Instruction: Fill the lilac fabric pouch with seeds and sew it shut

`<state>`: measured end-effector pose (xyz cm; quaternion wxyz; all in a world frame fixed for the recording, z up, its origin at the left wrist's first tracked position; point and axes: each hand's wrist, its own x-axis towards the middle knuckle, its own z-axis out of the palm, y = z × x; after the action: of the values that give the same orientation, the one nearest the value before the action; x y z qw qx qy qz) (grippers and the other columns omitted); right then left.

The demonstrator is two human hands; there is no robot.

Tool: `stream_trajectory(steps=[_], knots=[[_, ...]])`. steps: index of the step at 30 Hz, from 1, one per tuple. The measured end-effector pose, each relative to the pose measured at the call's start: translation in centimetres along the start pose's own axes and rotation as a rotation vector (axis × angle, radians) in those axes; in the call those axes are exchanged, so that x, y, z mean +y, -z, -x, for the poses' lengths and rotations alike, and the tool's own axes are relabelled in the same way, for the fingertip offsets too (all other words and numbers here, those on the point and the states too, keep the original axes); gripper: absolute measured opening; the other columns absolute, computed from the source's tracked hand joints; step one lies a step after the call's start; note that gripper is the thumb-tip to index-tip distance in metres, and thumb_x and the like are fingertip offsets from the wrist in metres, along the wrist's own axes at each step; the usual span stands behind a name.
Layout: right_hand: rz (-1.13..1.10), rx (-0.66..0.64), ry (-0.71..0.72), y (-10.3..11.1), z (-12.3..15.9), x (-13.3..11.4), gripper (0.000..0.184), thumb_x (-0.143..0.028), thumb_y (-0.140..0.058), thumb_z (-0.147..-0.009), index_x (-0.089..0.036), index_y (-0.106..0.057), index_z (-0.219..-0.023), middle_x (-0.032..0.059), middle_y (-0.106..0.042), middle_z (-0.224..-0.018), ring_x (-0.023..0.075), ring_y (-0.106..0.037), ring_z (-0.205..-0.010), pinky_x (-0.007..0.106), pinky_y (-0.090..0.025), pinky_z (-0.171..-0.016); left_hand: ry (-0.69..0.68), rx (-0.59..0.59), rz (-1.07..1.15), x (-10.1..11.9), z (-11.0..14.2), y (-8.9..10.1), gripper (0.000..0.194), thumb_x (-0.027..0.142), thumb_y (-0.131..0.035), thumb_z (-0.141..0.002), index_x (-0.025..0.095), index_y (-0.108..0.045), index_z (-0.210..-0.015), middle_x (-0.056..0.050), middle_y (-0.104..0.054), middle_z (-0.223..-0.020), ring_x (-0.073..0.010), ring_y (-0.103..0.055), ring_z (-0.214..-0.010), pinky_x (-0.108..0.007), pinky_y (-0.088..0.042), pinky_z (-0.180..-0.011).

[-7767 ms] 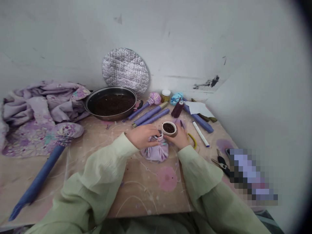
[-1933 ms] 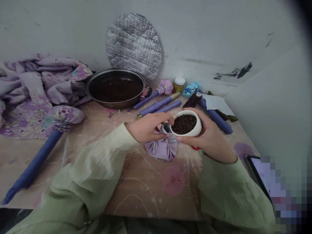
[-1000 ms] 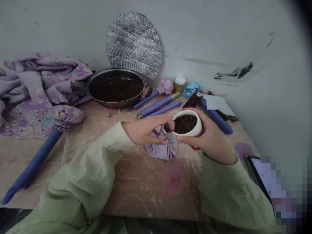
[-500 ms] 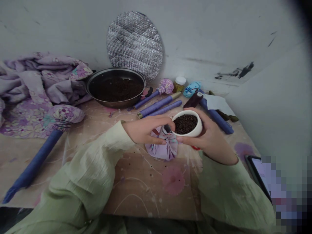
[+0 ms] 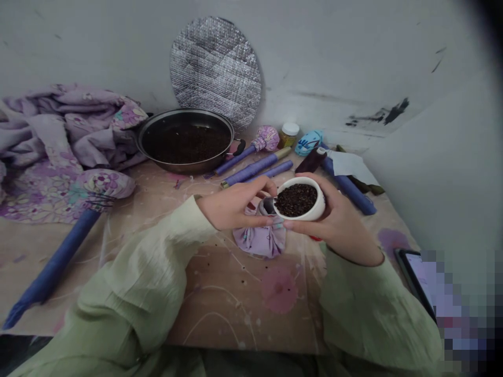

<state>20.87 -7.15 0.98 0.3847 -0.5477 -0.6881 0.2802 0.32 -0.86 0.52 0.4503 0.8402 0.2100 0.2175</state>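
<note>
In my right hand (image 5: 334, 214) is a small white cup (image 5: 316, 210), tilted toward the left and filled with dark grains (image 5: 296, 200). Its lip overlaps the mouth of a gathered lilac cloth pouch (image 5: 261, 241) on the table. A greyish round neck (image 5: 268, 206) with a dark opening shows at the pouch's top. My left hand (image 5: 236, 204) curls around this neck, thumb in front and fingers behind. The far fingertips are partly hidden.
A dark pan (image 5: 188, 166) with dark grains stands back left, before a silvery round mat (image 5: 216, 68). Purple-wrapped sticks (image 5: 255, 168), a lidded jar (image 5: 290, 135) and a thread spool (image 5: 312, 160) lie behind my hands. Left are floral cloth (image 5: 47, 193) and a wrapped mallet-like stick (image 5: 58, 262); right, a phone-like device (image 5: 416, 283).
My left fingers have drawn back from the cup's rim to the pouch's neck, so the dark opening shows more. The cup has hardly moved.
</note>
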Motion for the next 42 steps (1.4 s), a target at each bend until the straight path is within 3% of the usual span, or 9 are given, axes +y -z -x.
stream_trajectory(steps=[4,11,21,42], knots=[[-0.006,-0.007,0.006,0.0,0.0,-0.2,0.070,-0.044,-0.078,-0.055,-0.023,-0.050,-0.115,0.0077,-0.057,-0.115,0.0246,-0.057,-0.103,0.039,-0.048,-0.088,-0.004,0.072,0.006,0.0,-0.1,-0.2,0.042,0.026,-0.066,-0.074,0.018,-0.044,-0.109,-0.008,-0.058,-0.108,-0.0162,-0.060,-0.094,-0.030,-0.051,-0.075],[0.015,0.010,-0.016,0.0,0.0,-0.4,0.069,-0.044,-0.077,-0.056,-0.021,-0.050,-0.115,0.0074,-0.059,-0.113,0.0237,-0.058,-0.101,0.038,-0.047,-0.088,0.007,0.201,-0.043,-0.2,-0.6,-1.4,0.027,0.028,-0.063,-0.076,0.017,-0.048,-0.096,-0.004,-0.059,-0.095,-0.0132,-0.061,-0.083,-0.027,-0.051,-0.073],[-0.002,0.004,-0.023,-0.1,0.1,-0.4,0.072,-0.045,-0.078,-0.056,-0.022,-0.049,-0.117,0.0071,-0.060,-0.110,0.0233,-0.059,-0.098,0.039,-0.049,-0.086,0.010,0.252,-0.076,-0.4,-0.7,-1.7,0.031,0.036,-0.065,-0.075,0.017,-0.049,-0.094,-0.003,-0.059,-0.092,-0.0127,-0.061,-0.079,-0.024,-0.050,-0.068],[0.003,0.010,-0.032,-0.2,0.1,-0.7,0.069,-0.044,-0.077,-0.056,-0.021,-0.050,-0.115,0.0074,-0.059,-0.111,0.0234,-0.058,-0.099,0.038,-0.048,-0.086,0.000,0.260,-0.081,-0.8,-0.9,-1.7,0.027,0.032,-0.065,-0.075,0.016,-0.049,-0.091,-0.004,-0.059,-0.088,-0.0117,-0.060,-0.076,-0.022,-0.051,-0.063]])
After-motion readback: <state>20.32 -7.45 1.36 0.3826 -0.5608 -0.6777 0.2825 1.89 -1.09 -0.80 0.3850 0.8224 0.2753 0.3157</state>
